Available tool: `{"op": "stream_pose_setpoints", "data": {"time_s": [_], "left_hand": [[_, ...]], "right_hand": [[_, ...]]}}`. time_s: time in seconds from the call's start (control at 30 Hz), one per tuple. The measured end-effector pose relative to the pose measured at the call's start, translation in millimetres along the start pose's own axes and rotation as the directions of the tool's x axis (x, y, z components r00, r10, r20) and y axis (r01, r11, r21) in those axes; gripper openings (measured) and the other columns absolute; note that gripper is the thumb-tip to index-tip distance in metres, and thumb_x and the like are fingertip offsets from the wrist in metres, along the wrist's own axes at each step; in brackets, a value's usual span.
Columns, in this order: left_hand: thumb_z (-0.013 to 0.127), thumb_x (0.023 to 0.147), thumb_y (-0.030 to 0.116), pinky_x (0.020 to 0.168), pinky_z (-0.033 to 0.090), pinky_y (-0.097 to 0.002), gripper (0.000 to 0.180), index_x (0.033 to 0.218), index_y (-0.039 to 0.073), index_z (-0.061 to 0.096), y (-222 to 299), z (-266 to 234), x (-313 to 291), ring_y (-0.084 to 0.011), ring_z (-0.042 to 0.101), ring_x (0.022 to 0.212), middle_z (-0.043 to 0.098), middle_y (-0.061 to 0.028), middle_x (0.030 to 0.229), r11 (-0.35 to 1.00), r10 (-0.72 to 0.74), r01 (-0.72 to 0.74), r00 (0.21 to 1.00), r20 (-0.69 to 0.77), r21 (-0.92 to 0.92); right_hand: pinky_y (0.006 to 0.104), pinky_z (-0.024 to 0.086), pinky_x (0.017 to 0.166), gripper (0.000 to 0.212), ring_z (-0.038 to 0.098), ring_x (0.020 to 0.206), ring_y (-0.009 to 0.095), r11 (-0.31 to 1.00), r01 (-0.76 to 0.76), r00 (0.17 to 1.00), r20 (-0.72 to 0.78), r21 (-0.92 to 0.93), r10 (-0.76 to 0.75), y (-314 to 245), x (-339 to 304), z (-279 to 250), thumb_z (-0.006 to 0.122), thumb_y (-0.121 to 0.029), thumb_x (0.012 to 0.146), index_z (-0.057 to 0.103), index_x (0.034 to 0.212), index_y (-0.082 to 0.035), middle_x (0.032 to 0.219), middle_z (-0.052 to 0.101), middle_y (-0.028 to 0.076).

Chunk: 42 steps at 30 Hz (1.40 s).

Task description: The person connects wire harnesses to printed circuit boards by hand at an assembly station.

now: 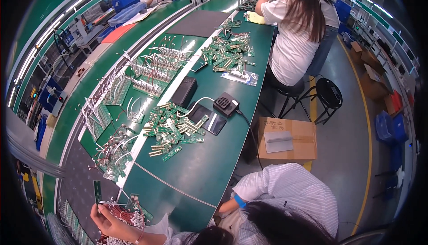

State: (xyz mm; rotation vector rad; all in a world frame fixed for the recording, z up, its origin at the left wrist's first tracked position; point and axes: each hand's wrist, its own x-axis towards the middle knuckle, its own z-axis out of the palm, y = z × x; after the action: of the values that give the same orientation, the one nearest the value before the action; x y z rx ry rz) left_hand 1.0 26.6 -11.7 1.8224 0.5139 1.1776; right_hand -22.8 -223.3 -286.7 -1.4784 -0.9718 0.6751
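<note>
My left hand is at the lower left, thumb and fingers closed on the lower end of a narrow green circuit board, which stands upright. A white wire runs close by the fingertips. Beside this hand lies a bundle of red and white wires with small white ends. Several boards with white wires lie farther ahead. My right forearm, with a blue wristband, bends in at the table's edge. Its fingers are hidden, and dark hair and a striped sleeve fill the lower edge.
Loose green boards are heaped mid-table beside a phone, a black box and a small black device with a cable. A co-worker sits farther along. A cardboard box and black stool stand on the floor.
</note>
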Motion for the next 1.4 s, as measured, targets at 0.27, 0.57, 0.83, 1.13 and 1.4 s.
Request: {"op": "stream_pose_setpoints", "data": {"time_s": [0.27,0.57,0.83,1.13,1.4], "left_hand": [[0.049,0.084,0.018,0.066,0.042,-0.0225,0.022,0.095,-0.001,0.053,-6.6,-0.9,2.4,-0.0118,0.051,0.073,0.053,-0.0070,0.078,0.998,0.030,-0.029,0.999,0.018,-0.051],[0.050,0.083,0.016,0.065,0.042,-0.0222,0.021,0.094,-0.001,0.053,2.0,5.9,-3.1,-0.0107,0.051,0.073,0.053,-0.0068,0.077,0.997,0.003,0.001,0.998,0.059,-0.072],[0.052,0.079,0.003,0.055,0.037,-0.0180,0.008,0.086,-0.002,0.054,15.5,27.0,-15.0,-0.0065,0.046,0.064,0.052,-0.0017,0.073,0.991,0.033,-0.011,0.987,0.155,-0.137],[0.056,0.075,-0.002,0.065,0.037,-0.0176,0.007,0.081,-0.003,0.051,11.9,9.0,-12.3,-0.0061,0.047,0.070,0.050,-0.0011,0.073,0.947,-0.068,0.089,0.995,0.079,-0.308],[0.056,0.077,0.002,0.058,0.037,-0.0166,0.006,0.079,-0.001,0.050,9.3,0.2,-5.6,-0.0044,0.046,0.064,0.050,-0.0001,0.071,0.900,-0.183,0.169,0.983,0.003,-0.402]], "right_hand": [[0.0390,0.043,0.064,0.021,0.055,0.079,0.027,0.999,-0.049,0.998,-0.030,-0.012,0.049,-11.4,-15.4,-27.2,0.053,-0.017,0.072,0.052,0.084,0.000,0.084,0.057,0.014],[0.0409,0.043,0.065,0.019,0.055,0.078,0.028,0.994,-0.103,0.994,-0.043,-0.018,0.103,-32.1,-31.9,-41.6,0.053,-0.017,0.071,0.052,0.081,0.000,0.081,0.057,0.014],[0.0392,0.041,0.073,0.027,0.050,0.085,0.032,0.912,0.242,0.645,0.757,-0.330,0.103,-96.1,-17.5,-30.9,0.055,-0.018,0.068,0.049,0.086,0.001,0.083,0.053,0.017],[0.0301,0.041,0.052,0.022,0.052,0.058,0.021,0.518,0.486,0.801,0.121,-0.704,-0.586,-265.3,125.9,-103.8,0.060,-0.005,0.064,0.056,0.086,-0.005,0.068,0.054,0.005],[0.0332,0.046,0.059,0.041,0.054,0.075,0.025,0.518,0.559,0.811,0.297,-0.648,-0.505,-286.5,152.3,-57.2,0.060,-0.005,0.065,0.046,0.104,-0.002,0.099,0.051,0.009]]}}
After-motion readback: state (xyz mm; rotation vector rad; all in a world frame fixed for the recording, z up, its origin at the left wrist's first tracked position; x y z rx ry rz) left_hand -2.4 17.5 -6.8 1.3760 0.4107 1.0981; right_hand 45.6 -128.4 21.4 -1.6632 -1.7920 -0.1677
